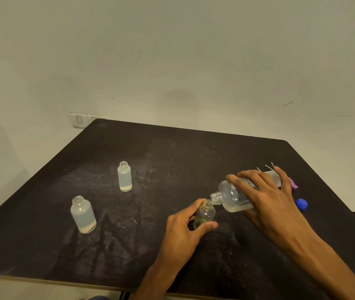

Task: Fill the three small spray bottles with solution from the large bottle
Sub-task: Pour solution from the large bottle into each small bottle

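1. Left hand (183, 232) wrapped around a small clear bottle (204, 215), thumb in front and fingers curled behind, holding it upright on the table.
2. Right hand (265, 195) clamped over the large bottle (232, 197), fingers spread across its printed label, tipping it nearly on its side with the open neck pointing left.
3. Large bottle's threaded mouth touching or just above the mouth of the small clear bottle; a shallow pool of pale yellowish liquid along its lower side.
4. Small clear bottle uncapped, with a little pale liquid at the bottom; exact level hard to tell behind the fingers.
5. Dark table (172, 159) underneath, matte black, scuffed and streaked with pale scratches, a lighter edge along its near side.
6. Near left, a frosted small bottle (83, 215) standing upright and uncapped, well apart from the hands, a thin yellowish layer at its base.
7. Farther back, a second frosted bottle (124, 176), also upright and open, with a similar thin layer of liquid.
8. To the right beyond the right hand, a blue cap (301, 205) on the table and something purple (293, 184) just behind the fingers, partly hidden; thin white tubes (268, 167) poking up near it.
9. Beyond the table, a plain off-white wall (172, 61) with a few marks, and a white switch plate (79, 120) at the far left corner.
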